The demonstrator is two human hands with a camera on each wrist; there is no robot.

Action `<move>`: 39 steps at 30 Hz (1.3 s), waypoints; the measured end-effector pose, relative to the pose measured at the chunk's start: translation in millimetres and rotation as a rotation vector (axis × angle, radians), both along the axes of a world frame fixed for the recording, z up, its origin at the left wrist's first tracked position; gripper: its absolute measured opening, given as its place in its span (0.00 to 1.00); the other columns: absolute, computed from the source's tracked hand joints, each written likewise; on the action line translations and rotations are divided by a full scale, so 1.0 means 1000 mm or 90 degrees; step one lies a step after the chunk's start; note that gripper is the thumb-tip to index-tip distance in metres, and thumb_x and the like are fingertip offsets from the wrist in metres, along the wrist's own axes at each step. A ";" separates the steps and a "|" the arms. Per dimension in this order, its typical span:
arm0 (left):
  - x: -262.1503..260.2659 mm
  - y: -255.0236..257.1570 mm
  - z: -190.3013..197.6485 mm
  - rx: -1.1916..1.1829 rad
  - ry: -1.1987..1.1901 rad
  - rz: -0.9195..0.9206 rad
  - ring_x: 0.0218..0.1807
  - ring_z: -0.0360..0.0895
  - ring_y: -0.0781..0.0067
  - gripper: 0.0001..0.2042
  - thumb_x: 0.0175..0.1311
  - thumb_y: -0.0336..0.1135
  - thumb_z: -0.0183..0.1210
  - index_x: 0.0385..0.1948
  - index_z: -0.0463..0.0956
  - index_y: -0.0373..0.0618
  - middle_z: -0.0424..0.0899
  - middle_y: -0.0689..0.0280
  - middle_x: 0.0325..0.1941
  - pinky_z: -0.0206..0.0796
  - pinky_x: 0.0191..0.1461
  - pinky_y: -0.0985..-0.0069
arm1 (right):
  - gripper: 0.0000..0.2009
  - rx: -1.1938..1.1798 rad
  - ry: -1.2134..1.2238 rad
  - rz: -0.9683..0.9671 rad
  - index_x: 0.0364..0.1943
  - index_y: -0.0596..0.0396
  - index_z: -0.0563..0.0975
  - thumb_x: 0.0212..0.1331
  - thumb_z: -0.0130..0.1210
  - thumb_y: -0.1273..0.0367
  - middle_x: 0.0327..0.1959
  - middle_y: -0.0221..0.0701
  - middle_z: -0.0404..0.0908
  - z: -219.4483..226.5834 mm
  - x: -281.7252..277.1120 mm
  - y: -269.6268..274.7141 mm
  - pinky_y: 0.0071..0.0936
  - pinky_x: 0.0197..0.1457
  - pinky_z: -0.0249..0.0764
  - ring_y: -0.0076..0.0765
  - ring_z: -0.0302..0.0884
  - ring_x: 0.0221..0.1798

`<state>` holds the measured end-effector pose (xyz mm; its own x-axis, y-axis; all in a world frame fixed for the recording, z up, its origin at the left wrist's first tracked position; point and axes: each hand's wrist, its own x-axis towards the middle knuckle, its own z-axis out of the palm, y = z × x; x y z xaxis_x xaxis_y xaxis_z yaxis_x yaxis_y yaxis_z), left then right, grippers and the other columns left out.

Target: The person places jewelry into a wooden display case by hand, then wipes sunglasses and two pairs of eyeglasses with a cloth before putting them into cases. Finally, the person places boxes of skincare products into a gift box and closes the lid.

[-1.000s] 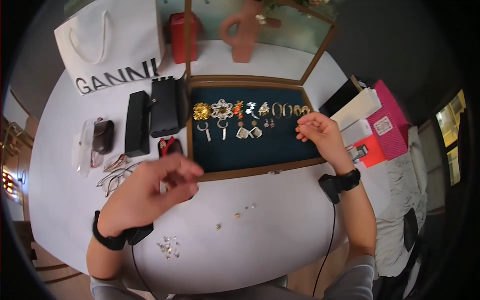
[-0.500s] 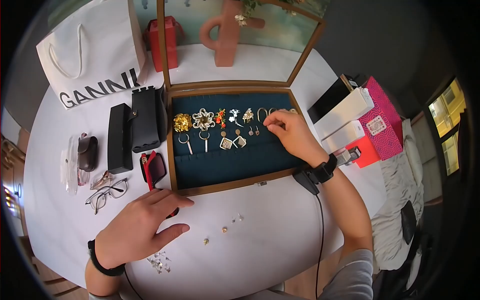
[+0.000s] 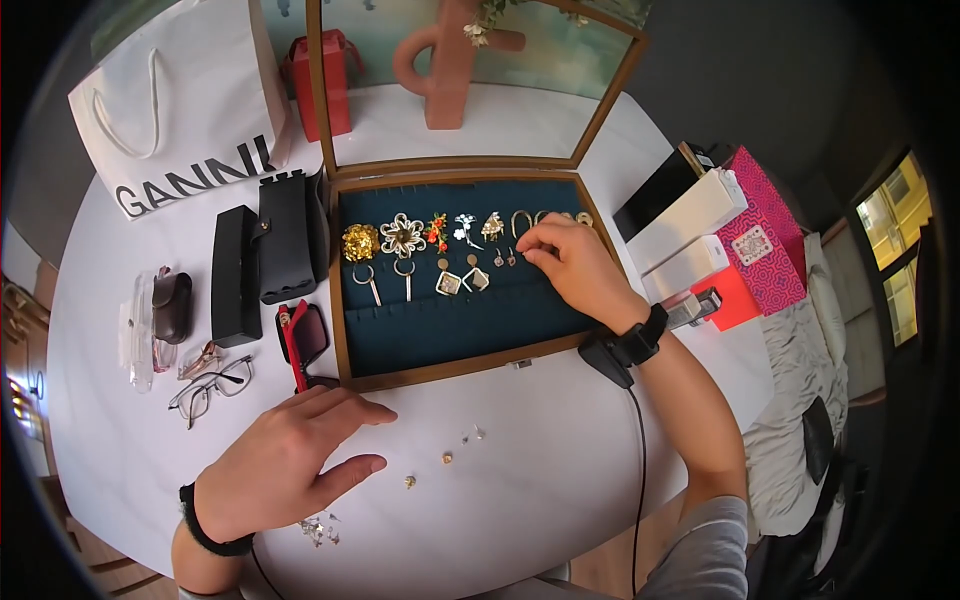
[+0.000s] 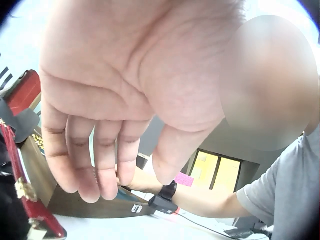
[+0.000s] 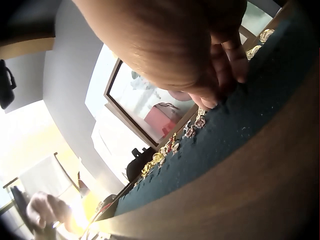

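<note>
Much room shows within the left grip (image 3: 283,455); the right grip (image 3: 582,268) touches dark lining (image 3: 455,330), its hold hidden.

White table (image 3: 560,430) before me | open jewelry box (image 3: 440,373) mid-table | shopping bag (image 3: 190,90), vase (image 3: 447,85) behind | black cases (image 3: 236,275), sunglasses (image 3: 313,332), eyeglasses (image 3: 212,383) left | loose earrings (image 3: 320,533) in front

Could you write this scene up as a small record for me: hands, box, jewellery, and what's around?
Left hand: near the red sunglasses, fingers relaxed, holding nothing
Right hand: over the box, beside small drop earrings; grip hidden
Lid: see-through, raised open
In the box: gold ornament, white flower, square earrings, others
Loose on the table: small pieces, some piled
Left side: glasses, black case, paper bag
Right side: white boxes, pink box
</note>
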<state>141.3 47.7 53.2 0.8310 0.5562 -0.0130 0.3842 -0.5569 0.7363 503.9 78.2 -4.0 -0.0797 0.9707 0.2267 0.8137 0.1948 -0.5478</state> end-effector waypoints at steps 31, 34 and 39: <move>0.014 -0.047 -0.042 0.037 0.171 -0.118 0.44 0.79 0.52 0.12 0.60 0.30 0.64 0.42 0.74 0.38 0.79 0.58 0.38 0.72 0.46 0.60 | 0.10 0.020 -0.026 0.319 0.37 0.56 0.76 0.51 0.65 0.76 0.36 0.31 0.76 -0.012 -0.126 -0.125 0.33 0.42 0.75 0.39 0.76 0.39; 0.016 -0.050 -0.047 0.083 0.176 -0.125 0.42 0.79 0.53 0.07 0.62 0.27 0.60 0.38 0.73 0.38 0.78 0.58 0.37 0.72 0.44 0.61 | 0.09 -0.074 0.074 0.277 0.35 0.57 0.75 0.51 0.62 0.79 0.35 0.30 0.76 -0.001 -0.128 -0.127 0.28 0.36 0.75 0.32 0.77 0.34; 0.013 -0.048 -0.044 0.108 0.153 -0.147 0.39 0.79 0.54 0.03 0.63 0.25 0.58 0.34 0.73 0.39 0.78 0.58 0.35 0.72 0.42 0.63 | 0.09 -0.138 0.252 0.211 0.34 0.58 0.73 0.51 0.57 0.83 0.35 0.30 0.76 0.004 -0.115 -0.125 0.20 0.30 0.72 0.20 0.75 0.30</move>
